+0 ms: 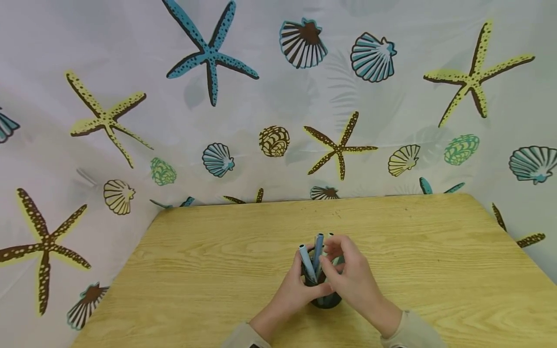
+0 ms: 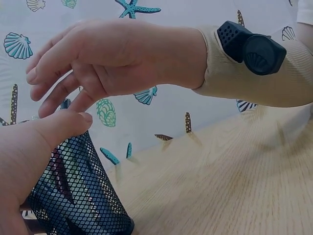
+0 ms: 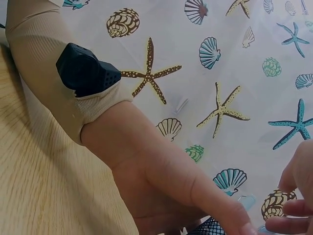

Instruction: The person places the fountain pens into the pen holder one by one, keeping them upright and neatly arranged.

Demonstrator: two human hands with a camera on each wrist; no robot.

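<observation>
A black mesh pen cup (image 1: 326,302) stands upright on the table, with several pens in it. My left hand (image 1: 300,287) grips the cup's side, its thumb across the near face. A light blue pen (image 1: 306,261) leans left inside, beside a darker blue pen (image 1: 319,249). Only the top of another pen (image 1: 330,235) shows behind my right hand (image 1: 354,273). That hand hovers over the cup's right rim with loosely bent fingers, and I see nothing held in them. The left wrist view shows more pens dimly through the mesh (image 2: 88,181).
The wood-grain table (image 1: 209,270) spreads out around the cup. Behind it and at both sides hangs a white curtain (image 1: 261,96) printed with shells and starfish. A dark device (image 2: 252,49) is strapped on the right wrist, another (image 3: 85,71) on the left.
</observation>
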